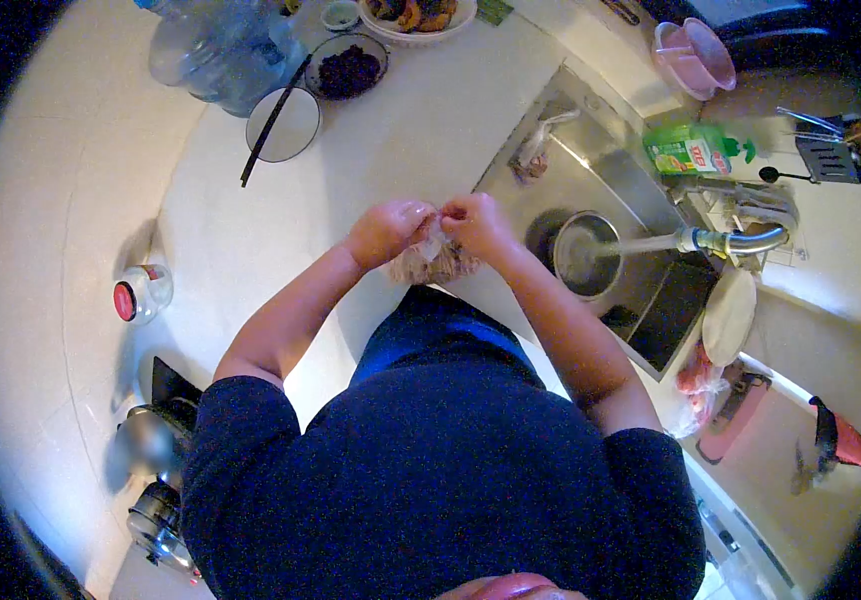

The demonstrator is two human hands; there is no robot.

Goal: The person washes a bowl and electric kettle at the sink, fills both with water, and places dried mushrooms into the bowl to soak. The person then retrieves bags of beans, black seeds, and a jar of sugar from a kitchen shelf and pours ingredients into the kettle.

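Near the front edge of the counter (220,235), a clear plastic bag (428,265) with brownish contents sits close to my body. My left hand (393,230) pinches the top of the bag, its fingers closed. Right beside it, my right hand (472,226) also grips the gathered top with closed fingertips. Both hands nearly touch each other. I cannot make out what the bag contains, and its knot or opening is hidden by my fingers.
Right of my hands is a steel sink (590,140), its tap (740,240) running into a metal bowl (588,256); another small bag (532,160) lies inside. Green soap bottle (690,150) stands behind. Chopsticks (275,125) cross a white bowl (290,140); a jar (145,293) is left.
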